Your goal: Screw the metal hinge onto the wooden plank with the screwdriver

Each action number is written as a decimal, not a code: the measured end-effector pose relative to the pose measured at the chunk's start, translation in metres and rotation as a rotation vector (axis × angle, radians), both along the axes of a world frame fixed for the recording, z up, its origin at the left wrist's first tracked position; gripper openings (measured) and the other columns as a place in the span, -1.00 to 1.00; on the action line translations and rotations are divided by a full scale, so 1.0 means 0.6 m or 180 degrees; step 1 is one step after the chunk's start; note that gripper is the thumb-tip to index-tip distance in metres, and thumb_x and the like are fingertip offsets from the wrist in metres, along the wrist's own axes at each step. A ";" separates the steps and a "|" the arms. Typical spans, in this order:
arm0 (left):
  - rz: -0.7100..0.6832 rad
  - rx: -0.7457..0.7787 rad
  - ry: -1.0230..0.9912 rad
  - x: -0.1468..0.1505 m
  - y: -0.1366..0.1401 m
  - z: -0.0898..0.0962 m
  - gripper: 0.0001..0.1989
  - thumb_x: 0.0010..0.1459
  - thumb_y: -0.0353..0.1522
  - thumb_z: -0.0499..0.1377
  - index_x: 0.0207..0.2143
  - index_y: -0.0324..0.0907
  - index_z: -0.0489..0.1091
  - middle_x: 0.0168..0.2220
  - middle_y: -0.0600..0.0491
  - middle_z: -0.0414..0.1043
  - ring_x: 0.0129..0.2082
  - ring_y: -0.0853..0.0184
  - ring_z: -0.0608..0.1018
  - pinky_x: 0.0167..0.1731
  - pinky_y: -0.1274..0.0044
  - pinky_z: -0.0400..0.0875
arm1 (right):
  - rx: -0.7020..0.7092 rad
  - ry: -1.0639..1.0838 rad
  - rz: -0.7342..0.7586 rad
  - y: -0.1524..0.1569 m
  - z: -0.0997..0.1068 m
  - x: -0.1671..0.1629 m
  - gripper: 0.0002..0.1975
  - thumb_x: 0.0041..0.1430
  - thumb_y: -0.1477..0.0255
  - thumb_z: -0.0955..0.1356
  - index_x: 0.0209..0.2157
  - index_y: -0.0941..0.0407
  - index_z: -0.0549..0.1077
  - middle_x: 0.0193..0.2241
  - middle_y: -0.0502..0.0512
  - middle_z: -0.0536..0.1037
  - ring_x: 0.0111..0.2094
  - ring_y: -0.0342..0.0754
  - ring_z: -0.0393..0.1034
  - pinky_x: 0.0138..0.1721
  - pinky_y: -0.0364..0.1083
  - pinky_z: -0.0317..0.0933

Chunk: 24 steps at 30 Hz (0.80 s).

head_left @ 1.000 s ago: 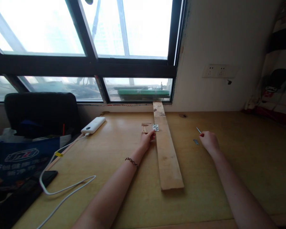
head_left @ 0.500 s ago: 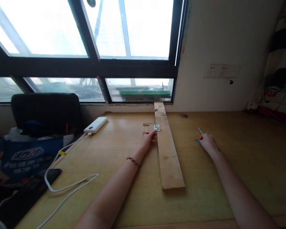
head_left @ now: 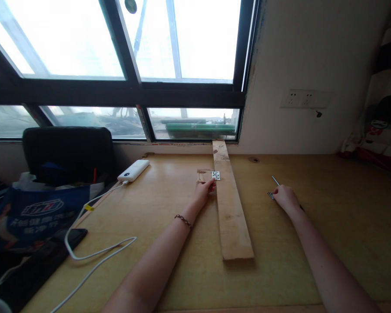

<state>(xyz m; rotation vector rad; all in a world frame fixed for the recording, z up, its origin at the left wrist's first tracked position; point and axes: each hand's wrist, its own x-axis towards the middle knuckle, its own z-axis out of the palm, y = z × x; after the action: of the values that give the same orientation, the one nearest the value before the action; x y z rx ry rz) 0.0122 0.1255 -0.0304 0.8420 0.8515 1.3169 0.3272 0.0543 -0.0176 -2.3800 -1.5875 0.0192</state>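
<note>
A long wooden board (head_left: 233, 213) lies lengthwise on the table, its far end by the window. At its left edge sits a small silver hinge (head_left: 216, 175) with screw holes. My left hand (head_left: 204, 192) is closed, thumb and fingers pinching the hinge against the board. Just beyond that hand lies a small piece of wood (head_left: 204, 171), partly hidden. To the right of the board, my right hand (head_left: 286, 199) is closed around a screwdriver, whose thin metal shaft (head_left: 275, 180) sticks out ahead. Its fingertips are at several small screws (head_left: 270, 195) on the table.
A white power bank (head_left: 133, 171) stands at the table's left edge, with a white cable (head_left: 99, 253) trailing forward from it. Left of the table are a black chair (head_left: 68, 150) and a blue bag (head_left: 42, 213). A wall socket (head_left: 304, 99) is at the back right.
The whole view has shifted slightly, so everything appears a little farther right. Both hands keep nearly the same places, left at the hinge and right at the screws.
</note>
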 end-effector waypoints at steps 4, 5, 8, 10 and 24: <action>0.0005 0.0036 -0.0006 0.000 0.002 -0.003 -0.73 -0.25 -0.31 0.33 -0.51 -0.30 0.38 -0.61 0.08 0.36 -0.67 0.54 0.35 -0.67 0.66 0.20 | 0.0044 0.0016 0.0035 0.000 -0.002 0.003 -0.86 -0.10 0.43 0.35 -0.47 0.16 0.54 -0.49 0.26 0.54 -0.38 0.07 0.45 -0.45 -0.11 0.17; 0.0004 0.0045 -0.0011 0.000 0.002 -0.004 -0.73 -0.25 -0.31 0.33 -0.50 -0.30 0.38 -0.60 0.08 0.36 -0.67 0.54 0.35 -0.67 0.66 0.21 | 0.0095 0.0027 0.0027 0.000 -0.001 0.003 -0.85 -0.10 0.44 0.34 -0.46 0.16 0.54 -0.48 0.26 0.54 -0.38 0.07 0.45 -0.43 -0.11 0.18; -0.0003 0.0046 -0.0008 -0.001 0.002 -0.004 -0.72 -0.24 -0.31 0.33 -0.49 -0.31 0.38 -0.60 0.08 0.36 -0.68 0.54 0.35 -0.67 0.66 0.21 | 0.0479 0.0175 0.0027 0.002 0.005 0.000 -0.81 -0.08 0.48 0.30 -0.41 0.18 0.54 -0.44 0.24 0.55 -0.34 0.07 0.44 -0.37 -0.10 0.20; -0.0015 0.0023 0.0011 -0.002 0.002 -0.004 -0.72 -0.24 -0.32 0.32 -0.49 -0.30 0.37 -0.61 0.08 0.36 -0.68 0.53 0.35 -0.67 0.67 0.21 | 0.0898 0.0522 0.0113 0.004 0.010 -0.010 -0.78 -0.06 0.47 0.28 -0.37 0.19 0.53 -0.41 0.22 0.55 -0.33 0.04 0.44 -0.33 -0.09 0.22; 0.0060 -0.0153 -0.0088 -0.001 -0.001 0.003 -0.78 -0.23 -0.38 0.31 -0.51 -0.32 0.38 -0.63 0.08 0.35 -0.69 0.53 0.34 -0.68 0.66 0.19 | 0.1677 0.3356 0.1376 0.123 0.060 -0.269 -0.74 -0.18 0.27 0.36 -0.46 0.16 0.38 -0.52 0.05 0.48 -0.51 -0.12 0.36 -0.54 -0.18 0.20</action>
<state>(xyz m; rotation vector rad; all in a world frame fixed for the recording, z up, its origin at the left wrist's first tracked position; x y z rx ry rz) 0.0116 0.1247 -0.0284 0.7782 0.8680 1.3167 0.1655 0.1283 0.0182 -1.2074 -1.2684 0.7100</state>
